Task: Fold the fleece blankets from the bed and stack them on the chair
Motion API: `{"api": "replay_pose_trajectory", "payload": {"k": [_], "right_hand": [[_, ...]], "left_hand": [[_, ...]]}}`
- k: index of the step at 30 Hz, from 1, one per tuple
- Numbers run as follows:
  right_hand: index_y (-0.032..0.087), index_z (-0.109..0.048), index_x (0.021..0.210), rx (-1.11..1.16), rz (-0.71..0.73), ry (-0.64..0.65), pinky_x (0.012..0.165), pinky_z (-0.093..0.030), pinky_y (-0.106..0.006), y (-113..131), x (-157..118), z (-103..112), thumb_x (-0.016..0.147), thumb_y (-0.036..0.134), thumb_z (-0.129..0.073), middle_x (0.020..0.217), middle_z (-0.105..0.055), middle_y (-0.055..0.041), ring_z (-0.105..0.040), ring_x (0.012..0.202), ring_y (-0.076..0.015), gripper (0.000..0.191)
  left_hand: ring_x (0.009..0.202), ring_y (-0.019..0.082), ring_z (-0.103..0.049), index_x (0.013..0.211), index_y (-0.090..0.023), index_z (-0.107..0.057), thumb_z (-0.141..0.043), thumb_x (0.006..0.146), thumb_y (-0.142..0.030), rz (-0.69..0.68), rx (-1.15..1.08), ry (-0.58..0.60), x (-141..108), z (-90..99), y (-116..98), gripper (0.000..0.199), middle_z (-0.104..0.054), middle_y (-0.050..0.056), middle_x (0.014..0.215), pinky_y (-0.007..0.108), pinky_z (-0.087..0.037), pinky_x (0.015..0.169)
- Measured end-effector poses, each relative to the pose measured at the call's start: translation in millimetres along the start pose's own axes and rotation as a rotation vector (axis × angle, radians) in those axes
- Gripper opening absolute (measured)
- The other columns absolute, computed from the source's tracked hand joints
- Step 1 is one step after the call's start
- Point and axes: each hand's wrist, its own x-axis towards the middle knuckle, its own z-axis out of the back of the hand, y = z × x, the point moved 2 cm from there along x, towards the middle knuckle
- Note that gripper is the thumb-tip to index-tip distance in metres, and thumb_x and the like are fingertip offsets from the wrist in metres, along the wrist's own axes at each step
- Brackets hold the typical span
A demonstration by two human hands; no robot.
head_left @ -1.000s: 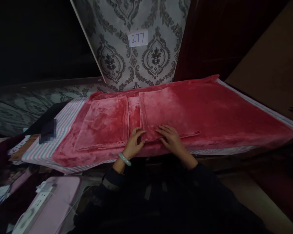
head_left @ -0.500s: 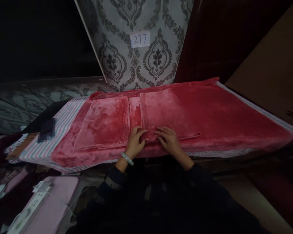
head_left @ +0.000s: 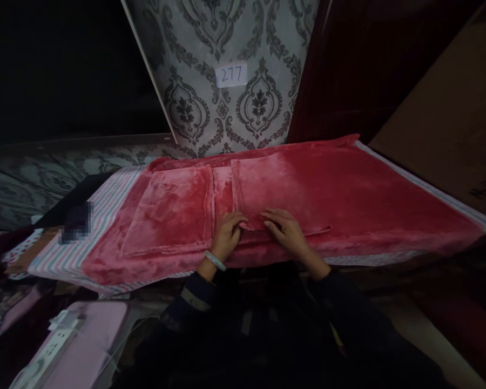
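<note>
A red plush blanket (head_left: 356,194) lies over a striped sheet (head_left: 113,200). On it, a folded red piece (head_left: 174,210) rests at the left, and a second folded red section (head_left: 267,183) lies to its right, with a narrow gap between them. My left hand (head_left: 227,235), with a pale bangle at the wrist, pinches the near left corner of the right section. My right hand (head_left: 285,229) rests on the near edge of that section, its fingers apart and slightly bent.
Behind the blanket stands a patterned wall with a paper marked 277 (head_left: 231,74). A dark screen (head_left: 65,70) is at upper left. A power strip (head_left: 48,351) lies on a pink surface (head_left: 89,346) at lower left. A brown board (head_left: 449,119) leans at the right.
My left hand has closed on the corner of the right section. My right hand has moved slightly right, away from the corner. The view has shifted a little.
</note>
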Motion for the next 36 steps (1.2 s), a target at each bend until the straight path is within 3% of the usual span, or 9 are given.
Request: {"api": "replay_pose_trajectory", "payload": {"k": [6, 14, 19, 22, 29, 33, 36], "right_hand": [[0.021, -0.072, 0.125, -0.011, 0.029, 0.116, 0.101, -0.051, -0.048, -7, 9, 2, 0.098, 0.033, -0.057, 0.122, -0.073, -0.0114, -0.066, 0.114, -0.0283, 0.034], [0.02, -0.074, 0.094, -0.177, 0.006, 0.123, 0.081, -0.051, -0.037, -11, 16, 0, 0.096, 0.025, -0.056, 0.092, -0.074, -0.0093, -0.067, 0.088, -0.0255, 0.019], [0.02, -0.072, 0.096, -0.173, 0.012, 0.105, 0.081, -0.05, -0.035, -11, 14, -1, 0.098, 0.025, -0.052, 0.095, -0.072, -0.0088, -0.065, 0.09, -0.0243, 0.02], [0.02, -0.071, 0.094, -0.174, 0.016, 0.111, 0.082, -0.05, -0.036, -9, 14, 1, 0.099, 0.026, -0.051, 0.094, -0.071, -0.0091, -0.064, 0.09, -0.0246, 0.022], [0.021, -0.071, 0.095, -0.208, 0.055, 0.119, 0.083, -0.05, -0.037, -9, 14, 0, 0.099, 0.023, -0.05, 0.094, -0.07, -0.0095, -0.063, 0.092, -0.0251, 0.022], [0.02, -0.072, 0.097, -0.244, 0.066, 0.121, 0.084, -0.049, -0.037, -10, 13, -1, 0.098, 0.02, -0.052, 0.094, -0.07, -0.0097, -0.063, 0.093, -0.0251, 0.02], [0.018, -0.071, 0.113, -0.233, 0.078, 0.117, 0.087, -0.049, -0.038, -2, 15, -3, 0.096, 0.022, -0.058, 0.103, -0.07, -0.0109, -0.062, 0.098, -0.0266, 0.022]], "left_hand": [[0.104, 0.02, -0.066, 0.096, -0.024, -0.07, -0.046, 0.074, -0.001, 0.013, -0.037, -0.02, 7, 0.6, 2, 0.04, -0.073, 0.004, 0.105, 0.041, -0.051, 0.1], [0.103, 0.022, -0.065, 0.102, -0.021, -0.07, -0.049, 0.072, -0.004, 0.026, -0.088, 0.014, 8, 3.2, -1, 0.039, -0.072, 0.006, 0.106, 0.039, -0.051, 0.098], [0.103, 0.022, -0.065, 0.107, -0.02, -0.068, -0.057, 0.09, -0.024, 0.156, -0.132, 0.038, 7, 4.1, -5, 0.021, -0.071, 0.006, 0.108, 0.037, -0.052, 0.095], [0.103, 0.023, -0.065, 0.106, -0.02, -0.068, -0.066, 0.089, -0.032, 0.164, -0.072, 0.019, 9, -1.0, -5, 0.021, -0.071, 0.006, 0.109, 0.039, -0.051, 0.096], [0.111, 0.024, -0.062, 0.118, -0.02, -0.066, -0.065, 0.087, -0.015, 0.117, 0.09, 0.093, 15, -9.3, 5, 0.031, -0.066, 0.007, 0.115, 0.042, -0.049, 0.103], [0.101, 0.025, -0.061, 0.104, -0.019, -0.067, -0.057, 0.09, -0.012, 0.105, 0.249, 0.105, 18, -7.8, 4, 0.019, -0.062, 0.008, 0.103, 0.041, -0.052, 0.092], [0.097, 0.024, -0.059, 0.098, -0.02, -0.064, -0.053, 0.09, -0.008, 0.032, 0.369, 0.082, 19, -6.8, -2, 0.018, -0.058, 0.007, 0.1, 0.038, -0.051, 0.087]]}}
